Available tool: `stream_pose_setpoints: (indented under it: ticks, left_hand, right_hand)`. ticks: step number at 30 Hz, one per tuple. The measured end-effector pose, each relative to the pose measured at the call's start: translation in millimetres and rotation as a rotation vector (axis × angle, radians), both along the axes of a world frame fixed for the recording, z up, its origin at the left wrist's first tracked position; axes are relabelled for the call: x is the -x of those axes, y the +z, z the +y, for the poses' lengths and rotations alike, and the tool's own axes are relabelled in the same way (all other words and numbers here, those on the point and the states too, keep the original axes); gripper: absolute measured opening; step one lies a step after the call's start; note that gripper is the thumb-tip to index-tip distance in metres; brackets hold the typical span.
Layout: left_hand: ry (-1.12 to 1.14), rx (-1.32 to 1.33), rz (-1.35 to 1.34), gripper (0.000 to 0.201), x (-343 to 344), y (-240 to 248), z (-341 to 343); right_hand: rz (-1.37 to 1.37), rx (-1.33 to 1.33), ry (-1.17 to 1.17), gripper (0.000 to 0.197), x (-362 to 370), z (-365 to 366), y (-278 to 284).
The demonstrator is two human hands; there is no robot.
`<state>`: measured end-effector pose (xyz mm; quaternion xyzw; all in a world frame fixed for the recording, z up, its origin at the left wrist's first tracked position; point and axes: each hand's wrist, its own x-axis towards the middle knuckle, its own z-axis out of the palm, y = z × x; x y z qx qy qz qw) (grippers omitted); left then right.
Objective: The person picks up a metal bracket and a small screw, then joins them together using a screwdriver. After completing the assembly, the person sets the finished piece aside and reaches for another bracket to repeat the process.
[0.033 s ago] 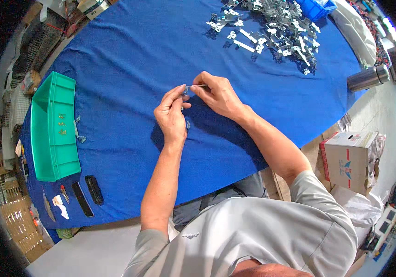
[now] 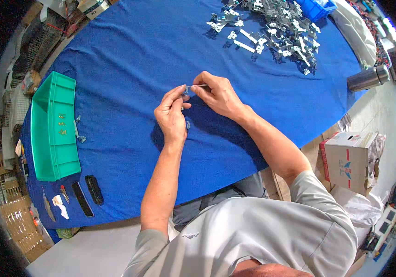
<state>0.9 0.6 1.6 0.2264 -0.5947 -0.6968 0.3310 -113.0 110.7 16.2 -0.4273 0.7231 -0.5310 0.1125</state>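
Both of my hands meet over the middle of the blue cloth-covered table (image 2: 128,60). My right hand (image 2: 219,94) pinches a thin silver metal strip (image 2: 198,86) at its right end. My left hand (image 2: 172,115) closes its fingertips on the strip's left end, where a small piece sits. One small metal part (image 2: 188,123) lies on the cloth just beside my left wrist. A heap of several similar silver metal brackets (image 2: 276,27) lies at the far right of the table, out of reach of both hands.
A green plastic tray (image 2: 52,152) holding a few small parts stands at the left, with loose metal bits (image 2: 79,134) beside it. Two black flat objects (image 2: 89,194) lie near the front edge. A steel flask (image 2: 368,78), a cardboard box (image 2: 350,159) and a blue bin (image 2: 318,7) are on the right.
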Motion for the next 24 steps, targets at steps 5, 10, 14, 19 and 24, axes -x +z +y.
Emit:
stream_pose_setpoints:
  ticks: [5, 10, 14, 19, 24]
  left_hand:
    - [-0.013, 0.008, -0.014, 0.026, 0, 0, 0]
    - [-0.016, -0.083, -0.011, 0.034, 2, 1, -1]
    - [-0.084, -0.120, 0.092, 0.060, 0, 4, 1]
    - [-0.174, -0.136, 0.063, 0.056, -3, 10, -6]
    - [-0.326, -0.488, 0.214, 0.071, -5, 12, -20]
  right_hand:
    - [0.058, 0.001, 0.039, 0.017, 3, 0, -3]
    - [0.055, -0.036, -0.073, 0.013, 4, 2, -1]
    - [0.234, 0.291, 0.030, 0.014, 11, -2, 1]
    - [0.096, 0.066, 0.170, 0.017, 5, 2, 5]
    - [-0.224, 0.154, -0.009, 0.014, 6, 2, -1]
